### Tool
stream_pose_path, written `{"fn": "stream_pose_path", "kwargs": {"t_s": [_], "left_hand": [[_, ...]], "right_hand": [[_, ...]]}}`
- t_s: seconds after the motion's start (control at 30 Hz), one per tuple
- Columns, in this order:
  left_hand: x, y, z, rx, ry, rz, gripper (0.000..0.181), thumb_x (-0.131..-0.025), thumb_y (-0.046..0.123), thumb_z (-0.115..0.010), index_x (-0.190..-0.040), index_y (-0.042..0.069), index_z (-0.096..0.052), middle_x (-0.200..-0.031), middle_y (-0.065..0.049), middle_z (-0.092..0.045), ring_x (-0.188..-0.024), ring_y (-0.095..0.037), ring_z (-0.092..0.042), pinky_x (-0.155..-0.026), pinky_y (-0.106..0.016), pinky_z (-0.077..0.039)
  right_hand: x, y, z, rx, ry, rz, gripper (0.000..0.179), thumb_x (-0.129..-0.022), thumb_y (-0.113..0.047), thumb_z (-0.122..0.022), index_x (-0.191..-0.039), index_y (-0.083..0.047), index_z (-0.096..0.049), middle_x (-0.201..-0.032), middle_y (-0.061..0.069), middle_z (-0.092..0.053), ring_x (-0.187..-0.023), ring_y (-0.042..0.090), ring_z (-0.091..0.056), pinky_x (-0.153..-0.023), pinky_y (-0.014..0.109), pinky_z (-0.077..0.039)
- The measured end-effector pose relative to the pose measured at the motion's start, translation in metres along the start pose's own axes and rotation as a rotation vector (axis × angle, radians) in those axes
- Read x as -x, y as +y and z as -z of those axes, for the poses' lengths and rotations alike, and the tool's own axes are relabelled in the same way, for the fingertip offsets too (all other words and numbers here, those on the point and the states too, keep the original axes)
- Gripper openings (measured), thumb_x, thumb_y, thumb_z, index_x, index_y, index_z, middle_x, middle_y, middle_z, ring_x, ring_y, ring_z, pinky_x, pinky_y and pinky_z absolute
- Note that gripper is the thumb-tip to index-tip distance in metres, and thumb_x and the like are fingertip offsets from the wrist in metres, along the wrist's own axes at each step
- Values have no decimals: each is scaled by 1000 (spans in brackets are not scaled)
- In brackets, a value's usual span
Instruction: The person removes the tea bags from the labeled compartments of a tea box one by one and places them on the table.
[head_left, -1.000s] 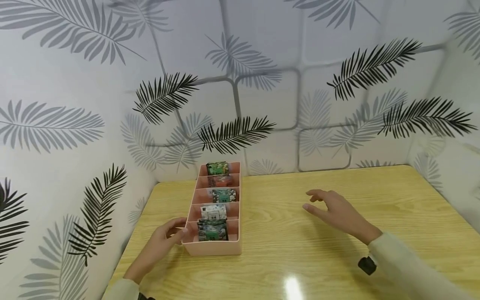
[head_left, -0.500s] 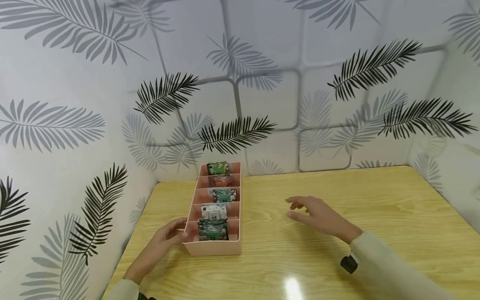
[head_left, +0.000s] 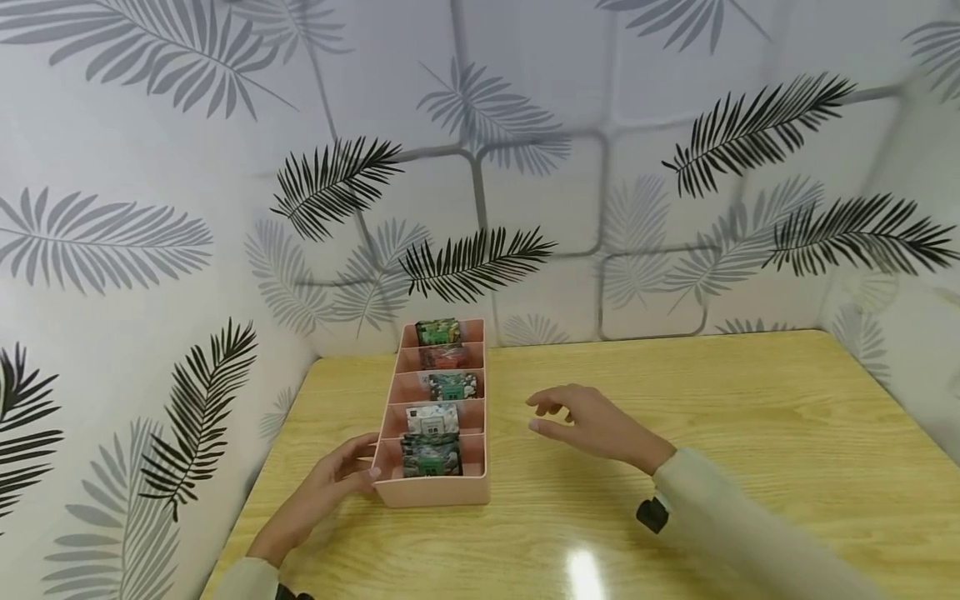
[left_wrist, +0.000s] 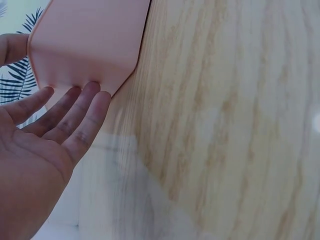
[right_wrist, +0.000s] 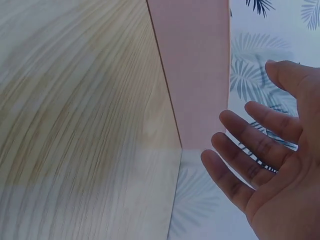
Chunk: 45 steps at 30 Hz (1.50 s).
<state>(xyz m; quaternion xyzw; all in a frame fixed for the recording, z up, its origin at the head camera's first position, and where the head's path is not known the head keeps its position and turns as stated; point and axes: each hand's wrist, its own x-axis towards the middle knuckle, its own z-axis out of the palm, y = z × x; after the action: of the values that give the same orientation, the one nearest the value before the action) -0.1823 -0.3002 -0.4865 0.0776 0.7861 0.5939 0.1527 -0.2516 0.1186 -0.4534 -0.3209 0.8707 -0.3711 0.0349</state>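
A long pink storage box (head_left: 437, 493) with a row of several compartments stands on the table. Small printed packets sit inside: dark green (head_left: 432, 457) nearest, then white (head_left: 432, 419), green-and-white (head_left: 453, 387), red (head_left: 446, 357) and yellow-green (head_left: 438, 332) farthest. At the near left corner my left hand (head_left: 330, 486) holds the box, fingertips on its outer wall (left_wrist: 90, 40) and thumb at the rim. My right hand (head_left: 588, 423) hovers right of the box, apart from it, fingers loosely bent and holding nothing. In the right wrist view, its spread fingers (right_wrist: 255, 150) appear beside the pink side wall (right_wrist: 195, 65).
The wood-grain table (head_left: 712, 417) extends to the right of the box. Leaf-patterned walls (head_left: 540, 200) border it at the back and on both sides. A bright light reflection (head_left: 585, 575) shows near the front of the tabletop.
My right hand has moved left across the table toward the box. The left hand keeps its place at the box's near left corner. The view has shifted slightly.
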Motion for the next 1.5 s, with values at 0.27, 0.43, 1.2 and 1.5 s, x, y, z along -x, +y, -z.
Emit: {"fn": "stream_pose_path", "kwargs": {"t_s": [0.27,0.43,1.2,1.5], "left_hand": [[0,0,-1,-3,-9,-26,56,-98,25,-56,-148,14,-32,-142,-16,-41,-122,-32,-48,-91,-44,-49],[-2,-1,0,1,-2,-12,56,-97,26,-58,-147,19,-34,-142,-13,-42,-126,-31,-44,-92,-41,-48],[-2,-4,-3,26,-47,-39,63,-97,20,-57,-152,22,-25,-144,-15,-38,-129,-34,-40,-94,-35,-47],[-2,-2,-1,13,-34,-30,65,-96,23,-58,-152,25,-25,-144,-13,-39,-128,-33,-41,-93,-36,-47]], "right_hand": [[-21,-23,-19,2,-13,80,34,-92,-43,-61,-119,-22,-66,-111,-12,-64,-98,14,-61,-84,41,-50],[-31,-36,-28,23,-17,142,30,-92,-37,-63,-114,-18,-69,-109,-4,-66,-96,17,-61,-84,41,-51],[-55,-67,-71,304,-25,234,22,-86,-35,-71,-105,-23,-74,-86,-14,-63,-80,8,-54,-70,33,-39],[-57,-71,-73,324,3,212,20,-85,-36,-72,-104,-28,-73,-75,-24,-57,-93,10,-54,-74,38,-32]]}}
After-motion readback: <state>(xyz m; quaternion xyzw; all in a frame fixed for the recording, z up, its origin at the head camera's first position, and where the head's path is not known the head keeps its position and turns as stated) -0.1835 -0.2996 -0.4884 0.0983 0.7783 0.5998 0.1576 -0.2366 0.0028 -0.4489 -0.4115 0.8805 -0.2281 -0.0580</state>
